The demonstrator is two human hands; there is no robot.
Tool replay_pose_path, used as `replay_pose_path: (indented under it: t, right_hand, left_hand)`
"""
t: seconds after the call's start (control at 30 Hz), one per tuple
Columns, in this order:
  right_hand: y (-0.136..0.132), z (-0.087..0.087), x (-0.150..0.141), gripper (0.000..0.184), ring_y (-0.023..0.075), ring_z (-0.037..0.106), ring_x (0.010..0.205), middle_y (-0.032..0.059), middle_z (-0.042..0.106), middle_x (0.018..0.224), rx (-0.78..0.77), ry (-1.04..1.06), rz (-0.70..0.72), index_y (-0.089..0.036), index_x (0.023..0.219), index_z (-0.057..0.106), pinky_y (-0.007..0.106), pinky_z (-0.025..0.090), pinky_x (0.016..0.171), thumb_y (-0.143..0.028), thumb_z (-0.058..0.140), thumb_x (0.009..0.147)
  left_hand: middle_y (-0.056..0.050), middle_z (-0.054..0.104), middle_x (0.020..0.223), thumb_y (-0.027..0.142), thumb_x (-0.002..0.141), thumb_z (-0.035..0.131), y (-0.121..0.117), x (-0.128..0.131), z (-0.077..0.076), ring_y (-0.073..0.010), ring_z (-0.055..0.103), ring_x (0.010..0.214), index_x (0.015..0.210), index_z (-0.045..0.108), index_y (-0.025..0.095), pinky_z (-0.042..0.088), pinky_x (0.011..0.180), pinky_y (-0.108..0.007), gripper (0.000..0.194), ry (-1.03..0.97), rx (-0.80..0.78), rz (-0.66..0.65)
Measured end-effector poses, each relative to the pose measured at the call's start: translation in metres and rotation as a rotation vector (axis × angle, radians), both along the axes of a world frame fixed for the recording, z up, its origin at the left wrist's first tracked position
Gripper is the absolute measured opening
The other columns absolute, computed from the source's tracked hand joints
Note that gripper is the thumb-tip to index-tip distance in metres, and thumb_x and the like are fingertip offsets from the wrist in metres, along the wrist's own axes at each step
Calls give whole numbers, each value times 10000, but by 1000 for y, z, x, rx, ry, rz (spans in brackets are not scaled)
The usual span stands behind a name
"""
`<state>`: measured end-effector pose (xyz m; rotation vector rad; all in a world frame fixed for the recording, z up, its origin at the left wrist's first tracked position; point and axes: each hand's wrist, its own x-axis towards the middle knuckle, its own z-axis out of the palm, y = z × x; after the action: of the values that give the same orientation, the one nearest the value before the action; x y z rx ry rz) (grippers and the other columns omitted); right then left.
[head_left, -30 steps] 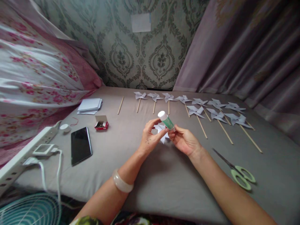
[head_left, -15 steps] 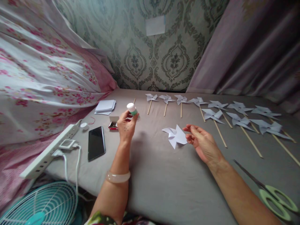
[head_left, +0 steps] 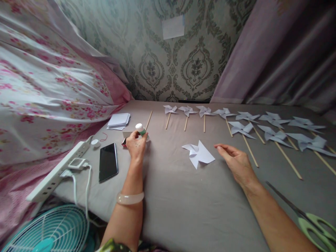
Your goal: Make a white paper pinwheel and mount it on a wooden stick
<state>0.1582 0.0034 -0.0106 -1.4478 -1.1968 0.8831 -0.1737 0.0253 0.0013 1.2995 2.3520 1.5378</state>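
The left hand [head_left: 135,146] grasped a white-capped glue stick [head_left: 141,129]; the right hand [head_left: 237,162], loosely curled and seemingly empty, hovered beside a partly folded paper pinwheel [head_left: 198,154] on grey cloth [head_left: 181,203]. Blade-gluing seemed underway, the flat corner [head_left: 208,158] calling for an inward fold.

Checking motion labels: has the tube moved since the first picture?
Yes: the tube, in the left hand, went left, away from the loose pinwheel and towards the unmoved box.

Small dark dots [head_left: 138,144] on the left hand [head_left: 135,147] — a rounded, milky bangle [head_left: 130,198] — a dark, green-patterned sleeve [head_left: 113,246].
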Motion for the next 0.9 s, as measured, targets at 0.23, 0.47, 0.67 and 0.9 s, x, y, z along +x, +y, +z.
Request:
replay_pose_path:
  t: [0.23, 0.47, 0.67, 0.9]
  right_hand:
    - [-1, -5, 0, 372, 263, 634, 934, 96, 733, 903, -44, -87, 39, -177, 866, 740, 386, 462, 818, -497, 647, 700]
    - [-3, -1, -3, 374, 260, 647, 858, 94, 734, 845, -54, -117, 84, -169, 840, 737, 363, 480, 751, -498, 639, 693]
    - [-4, 0, -5, 348, 246, 657, 847, 87, 739, 859, -20, -188, 129, -172, 806, 735, 369, 479, 815, -481, 613, 705]
    - [-4, -1, -7, 248, 229, 650, 910, 70, 736, 918, 37, -308, 248, -198, 818, 721, 368, 462, 887, -380, 570, 742]
  left_hand:
    - [-81, 710, 837, 399, 671, 652, 2, 3, -3, -238, 616, 812, 871, 715, 173, 441, 778, -340, 308, 59, -23, 1]
    - [-71, 716, 882, 375, 688, 652, 4, 3, -7, -226, 593, 828, 934, 710, 176, 426, 790, -330, 321, 66, -57, -18]
    - [-78, 710, 931, 340, 693, 636, 7, 2, -8, -224, 596, 860, 985, 679, 152, 432, 792, -322, 350, 48, -92, -39]
    - [-75, 700, 945, 346, 669, 632, 6, 7, -2, -234, 615, 888, 970, 651, 163, 454, 826, -336, 353, 41, -124, -19]
